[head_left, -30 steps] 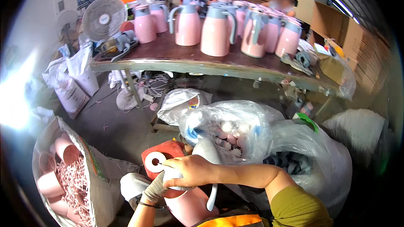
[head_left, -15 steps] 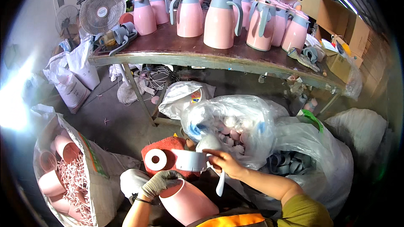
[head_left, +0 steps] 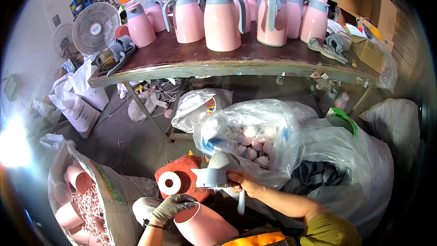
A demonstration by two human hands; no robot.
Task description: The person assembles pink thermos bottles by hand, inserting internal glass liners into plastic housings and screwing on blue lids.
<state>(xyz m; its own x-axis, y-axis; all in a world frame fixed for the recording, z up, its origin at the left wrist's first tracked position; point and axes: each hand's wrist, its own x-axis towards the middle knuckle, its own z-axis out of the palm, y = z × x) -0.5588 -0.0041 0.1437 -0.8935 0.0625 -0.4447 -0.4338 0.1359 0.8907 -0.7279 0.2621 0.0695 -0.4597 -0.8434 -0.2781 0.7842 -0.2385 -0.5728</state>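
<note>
My gloved left hand [head_left: 174,207] grips the rim of a pink jug body [head_left: 205,226], which lies tilted across my lap with its opening up and to the left. Bare, my right hand [head_left: 244,183] is closed on a grey-blue jug collar [head_left: 213,178], its spout pointing left and its handle [head_left: 241,202] hanging down. The collar is held just above the pink body, apart from it. Beyond my left hand, a white ring with a dark centre [head_left: 170,183] rests against a red cloth-covered block [head_left: 186,167].
At left stands a sack [head_left: 107,200] with pink bodies and small pink pieces. Ahead are clear bags [head_left: 282,114] of pink lids and grey collars [head_left: 321,175]. Finished jugs [head_left: 222,25] stand on the table [head_left: 191,59]. A fan [head_left: 95,29] and two people are beyond.
My right hand has turned the grey-blue collar, so its spout now shows at the left. The collar has come slightly lower. My left hand stays on the pink body; the whole view has shifted slightly.
</note>
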